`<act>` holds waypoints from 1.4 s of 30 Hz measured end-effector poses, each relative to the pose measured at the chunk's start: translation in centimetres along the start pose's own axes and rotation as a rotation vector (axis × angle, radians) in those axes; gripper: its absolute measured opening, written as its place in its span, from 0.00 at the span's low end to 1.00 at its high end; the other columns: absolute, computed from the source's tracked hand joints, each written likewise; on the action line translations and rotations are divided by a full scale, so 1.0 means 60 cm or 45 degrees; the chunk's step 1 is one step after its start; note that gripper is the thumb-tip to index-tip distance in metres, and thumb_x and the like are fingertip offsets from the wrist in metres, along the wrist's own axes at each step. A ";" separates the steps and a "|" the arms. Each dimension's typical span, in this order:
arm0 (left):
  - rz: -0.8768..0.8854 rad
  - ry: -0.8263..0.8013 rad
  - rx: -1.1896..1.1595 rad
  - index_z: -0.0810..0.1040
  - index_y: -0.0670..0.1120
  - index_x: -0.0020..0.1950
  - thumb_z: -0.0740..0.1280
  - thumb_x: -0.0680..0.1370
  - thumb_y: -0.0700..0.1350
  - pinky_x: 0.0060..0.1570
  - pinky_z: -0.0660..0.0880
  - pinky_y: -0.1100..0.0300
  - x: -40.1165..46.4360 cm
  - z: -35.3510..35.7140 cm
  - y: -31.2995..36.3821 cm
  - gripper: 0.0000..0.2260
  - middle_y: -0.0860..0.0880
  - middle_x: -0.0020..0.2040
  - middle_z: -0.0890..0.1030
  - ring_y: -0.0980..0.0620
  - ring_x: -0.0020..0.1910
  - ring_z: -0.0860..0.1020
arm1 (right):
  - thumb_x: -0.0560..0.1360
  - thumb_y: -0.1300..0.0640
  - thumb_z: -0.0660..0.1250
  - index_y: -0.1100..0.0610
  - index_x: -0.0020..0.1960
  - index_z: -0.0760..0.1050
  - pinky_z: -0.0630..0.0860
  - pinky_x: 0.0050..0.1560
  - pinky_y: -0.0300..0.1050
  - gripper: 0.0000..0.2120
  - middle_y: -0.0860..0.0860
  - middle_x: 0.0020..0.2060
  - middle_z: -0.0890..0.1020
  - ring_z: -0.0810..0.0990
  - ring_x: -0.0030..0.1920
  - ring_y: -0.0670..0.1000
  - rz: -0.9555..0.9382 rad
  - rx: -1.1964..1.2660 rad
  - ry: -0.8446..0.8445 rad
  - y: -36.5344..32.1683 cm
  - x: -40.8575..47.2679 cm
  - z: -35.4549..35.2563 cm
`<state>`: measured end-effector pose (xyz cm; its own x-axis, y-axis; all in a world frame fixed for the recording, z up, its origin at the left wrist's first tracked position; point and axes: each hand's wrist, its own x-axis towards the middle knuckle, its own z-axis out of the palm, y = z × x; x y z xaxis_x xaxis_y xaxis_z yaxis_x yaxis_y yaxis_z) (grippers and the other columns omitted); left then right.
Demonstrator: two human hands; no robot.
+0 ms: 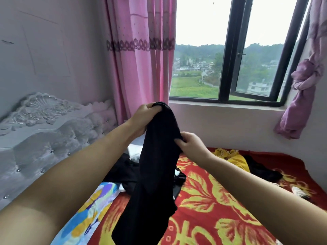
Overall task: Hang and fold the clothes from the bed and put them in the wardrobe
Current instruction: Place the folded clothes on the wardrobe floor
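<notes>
A long black garment [155,174] hangs down over the bed [221,200], which has a red and yellow flowered cover. My left hand [141,119] grips its top end, raised in front of the window sill. My right hand [189,144] pinches the garment's right edge a little lower. More black clothes [123,174] lie in a heap behind the garment. A yellow garment [230,158] and another dark piece [261,170] lie further right on the bed. No wardrobe is in view.
A grey carved and tufted headboard [44,129] stands at the left. Pink curtains [141,59] hang beside a dark-framed window [226,101]; a knotted purple curtain [304,85] hangs at the right. A colourful blue-and-yellow cloth [92,209] lies at the bed's left edge.
</notes>
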<state>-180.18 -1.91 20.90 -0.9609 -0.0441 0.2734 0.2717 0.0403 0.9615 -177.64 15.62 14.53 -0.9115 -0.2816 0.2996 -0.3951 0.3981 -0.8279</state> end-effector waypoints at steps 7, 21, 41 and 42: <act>-0.044 -0.302 0.731 0.65 0.57 0.69 0.69 0.72 0.50 0.59 0.71 0.60 -0.011 -0.027 -0.020 0.26 0.50 0.64 0.71 0.52 0.61 0.73 | 0.79 0.59 0.62 0.60 0.49 0.81 0.79 0.49 0.53 0.09 0.63 0.48 0.83 0.83 0.45 0.58 0.086 0.243 0.152 -0.028 0.038 -0.061; -0.035 -0.681 0.664 0.81 0.43 0.40 0.68 0.77 0.45 0.34 0.75 0.63 -0.022 0.121 -0.020 0.08 0.52 0.32 0.81 0.55 0.31 0.79 | 0.76 0.56 0.70 0.48 0.58 0.76 0.81 0.51 0.49 0.12 0.54 0.51 0.83 0.83 0.51 0.52 0.185 0.343 -0.347 0.068 -0.025 -0.119; -0.137 -0.355 0.282 0.85 0.48 0.41 0.70 0.75 0.45 0.37 0.77 0.67 -0.032 -0.051 -0.086 0.06 0.49 0.40 0.85 0.55 0.39 0.83 | 0.78 0.65 0.61 0.65 0.50 0.78 0.68 0.39 0.46 0.07 0.54 0.37 0.77 0.73 0.37 0.50 0.206 -0.071 0.188 0.184 -0.070 -0.240; -0.145 -0.334 0.238 0.85 0.48 0.42 0.71 0.74 0.45 0.37 0.77 0.67 -0.032 -0.057 -0.093 0.04 0.49 0.40 0.85 0.55 0.38 0.83 | 0.79 0.65 0.62 0.64 0.49 0.78 0.68 0.42 0.47 0.06 0.55 0.38 0.78 0.73 0.39 0.50 0.109 -0.156 0.197 0.171 -0.071 -0.247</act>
<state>-179.66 -5.49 15.10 -0.9720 0.1987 0.1253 0.1711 0.2335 0.9572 -179.48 33.84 11.76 -0.9453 -0.1088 0.3076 -0.3178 0.5206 -0.7925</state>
